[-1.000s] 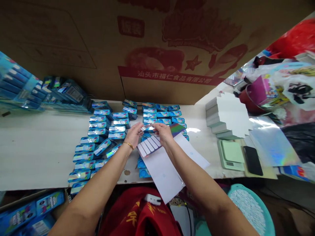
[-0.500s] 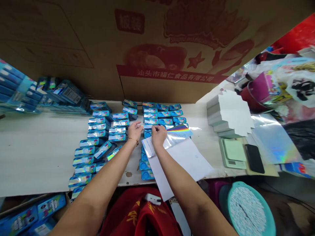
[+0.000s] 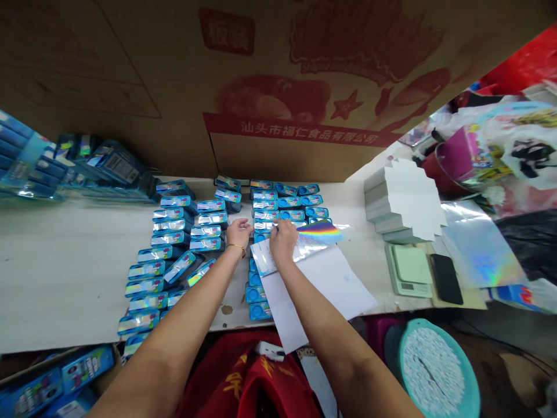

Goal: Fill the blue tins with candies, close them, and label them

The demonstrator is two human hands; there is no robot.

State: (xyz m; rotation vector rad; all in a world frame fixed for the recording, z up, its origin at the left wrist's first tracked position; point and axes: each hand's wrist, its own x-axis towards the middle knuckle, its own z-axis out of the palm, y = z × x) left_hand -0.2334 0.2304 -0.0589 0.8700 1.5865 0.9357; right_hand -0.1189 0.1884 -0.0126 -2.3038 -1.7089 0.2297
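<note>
My left hand is beside the left edge of a row of blue boxes, its fingers stretched toward one box and apart. Fingers bent down and close together, my right hand is at the same row; what its fingertips pinch, if anything, is hidden. Between the hands a shiny strip sticker lies on top of a blue box. Under my right wrist, a silvery rainbow sticker sheet and white backing sheets rest over the nearer boxes. More blue boxes show below the sheets.
Blue boxes with shiny strips stand in columns at left. A large cardboard carton forms the back wall. To the right are a stack of white card, a scale, a phone and a teal bucket of small pale pieces.
My right hand has shifted slightly to the right, away from the left hand. The strip that was between my fingers now shows flat on the box. My left hand has hardly moved.
</note>
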